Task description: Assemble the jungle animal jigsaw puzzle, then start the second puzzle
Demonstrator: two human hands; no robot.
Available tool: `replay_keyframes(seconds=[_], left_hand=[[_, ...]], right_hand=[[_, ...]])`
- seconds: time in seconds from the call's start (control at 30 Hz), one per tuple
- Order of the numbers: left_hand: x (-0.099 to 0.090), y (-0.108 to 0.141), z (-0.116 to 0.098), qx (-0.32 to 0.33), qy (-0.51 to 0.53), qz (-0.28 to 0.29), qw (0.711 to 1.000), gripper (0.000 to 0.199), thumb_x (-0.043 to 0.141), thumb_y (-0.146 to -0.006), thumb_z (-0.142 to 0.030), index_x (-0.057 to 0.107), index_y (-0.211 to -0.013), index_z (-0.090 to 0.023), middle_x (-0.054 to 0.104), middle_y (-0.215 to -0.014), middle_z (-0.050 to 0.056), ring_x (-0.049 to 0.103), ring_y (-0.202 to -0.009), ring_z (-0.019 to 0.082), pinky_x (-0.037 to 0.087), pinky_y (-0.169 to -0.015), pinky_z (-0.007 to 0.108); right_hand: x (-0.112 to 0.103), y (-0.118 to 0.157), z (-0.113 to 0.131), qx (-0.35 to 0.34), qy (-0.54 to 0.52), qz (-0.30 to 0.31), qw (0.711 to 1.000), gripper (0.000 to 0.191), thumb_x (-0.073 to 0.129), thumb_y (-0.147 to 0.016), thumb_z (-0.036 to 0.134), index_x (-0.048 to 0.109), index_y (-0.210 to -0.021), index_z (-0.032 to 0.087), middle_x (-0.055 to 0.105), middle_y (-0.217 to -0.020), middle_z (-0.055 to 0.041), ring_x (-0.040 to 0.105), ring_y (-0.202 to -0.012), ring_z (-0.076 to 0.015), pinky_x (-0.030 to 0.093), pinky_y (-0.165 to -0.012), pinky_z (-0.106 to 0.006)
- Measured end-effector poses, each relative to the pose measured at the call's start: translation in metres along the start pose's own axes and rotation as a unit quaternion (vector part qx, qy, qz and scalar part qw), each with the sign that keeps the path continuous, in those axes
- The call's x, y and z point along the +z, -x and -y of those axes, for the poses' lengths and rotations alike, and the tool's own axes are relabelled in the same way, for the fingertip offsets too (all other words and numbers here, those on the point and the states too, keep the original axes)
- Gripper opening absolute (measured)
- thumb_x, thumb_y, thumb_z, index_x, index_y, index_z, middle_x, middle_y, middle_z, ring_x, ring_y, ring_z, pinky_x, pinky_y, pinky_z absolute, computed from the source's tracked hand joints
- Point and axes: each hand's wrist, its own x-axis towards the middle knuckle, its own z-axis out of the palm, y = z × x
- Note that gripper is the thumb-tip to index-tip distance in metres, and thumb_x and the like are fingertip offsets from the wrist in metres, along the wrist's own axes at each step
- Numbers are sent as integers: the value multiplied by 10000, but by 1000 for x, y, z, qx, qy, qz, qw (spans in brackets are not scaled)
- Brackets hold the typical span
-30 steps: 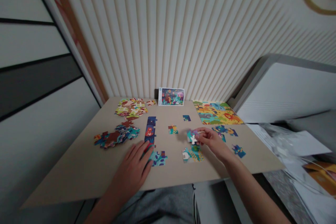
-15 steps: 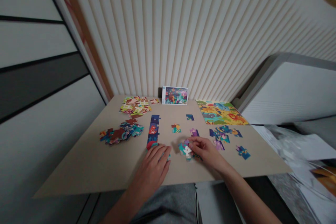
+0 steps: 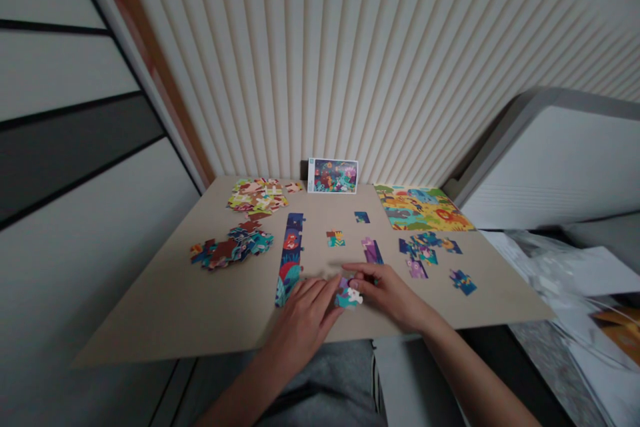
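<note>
Near the front of the table, a teal, purple and white jigsaw puzzle piece [image 3: 346, 297] is between my two hands. My right hand [image 3: 387, 288] pinches its right side between thumb and fingers. My left hand [image 3: 309, 310] has its fingers and thumb closed at the piece's left side. Just left of that hand, a joined strip of puzzle pieces [image 3: 292, 250] lies upright, its lower end beside my knuckles. A purple puzzle piece [image 3: 371, 250] rests beyond my right hand. Farther back lies an orange and teal puzzle piece [image 3: 335, 238].
A picture card [image 3: 333, 176] stands at the back. Piles of loose pieces, one dark [image 3: 233, 247] and one light [image 3: 257, 196], lie on the left. At right are a finished animal puzzle [image 3: 423, 209], a cluster of blue pieces [image 3: 425, 250] and a separate blue piece [image 3: 463, 281].
My left hand has left the bottom of the strip and moved right to the held piece, uncovering the strip's end. My right hand has brought the piece slightly left. The view has tilted a little.
</note>
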Motion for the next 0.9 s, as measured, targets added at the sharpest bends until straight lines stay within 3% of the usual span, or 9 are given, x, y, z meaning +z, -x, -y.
replay_keyframes(seconds=[0.1, 0.27, 0.43, 0.67, 0.77, 0.9], left_hand=[[1, 1, -3, -14, -4, 8, 1000, 576, 686, -972, -299, 457, -1496, -234, 662, -1297, 85, 616, -1185, 267, 525, -1017, 443], [0, -1, -4, -35, -1, 28, 999, 474, 722, -944, -291, 538, -1378, -247, 644, -1275, 69, 601, -1176, 269, 511, -1013, 445], [-2, -2, 0, -56, -33, 22, 998, 409, 732, -939, -322, 569, -1304, -233, 632, -1242, 73, 586, -1165, 279, 492, -1017, 461], [-3, -10, 3, -55, -68, 34, 996, 419, 754, -919, -404, 599, -1261, -216, 612, -1228, 81, 559, -1179, 296, 471, -1029, 474], [-3, -16, 1, -46, -63, 47, 996, 404, 756, -917, -403, 613, -1247, -220, 609, -1226, 79, 553, -1177, 293, 467, -1026, 467], [-1, -23, 3, -40, -58, 64, 995, 395, 764, -907, -396, 630, -1239, -228, 610, -1232, 77, 547, -1184, 290, 460, -1027, 461]], right_hand=[[0, -1, -5, 0, 13, -3, 1000, 485, 674, -957, 469, 672, -1370, 216, 725, -892, -17, 614, -766, -157, 496, -690, -252], [0, -5, -7, -24, 75, 1, 997, 405, 629, -992, 425, 690, -1340, 226, 768, -970, -39, 675, -844, -189, 527, -783, -294], [-9, 2, -23, -55, 197, -141, 969, 292, 579, -1014, 375, 750, -1216, 250, 769, -1161, -87, 694, -1074, -248, 516, -972, -389], [-25, 28, -59, -45, 217, -260, 940, 271, 546, -1023, 375, 758, -1123, 239, 771, -1095, -89, 703, -1008, -250, 544, -898, -397], [-23, 32, -64, -56, 221, -270, 935, 264, 543, -1027, 364, 753, -1114, 232, 768, -1059, -91, 696, -975, -248, 544, -877, -402], [-19, 31, -60, -81, 245, -241, 935, 250, 532, -1036, 329, 747, -1120, 235, 763, -1063, -92, 679, -999, -253, 532, -888, -412]])
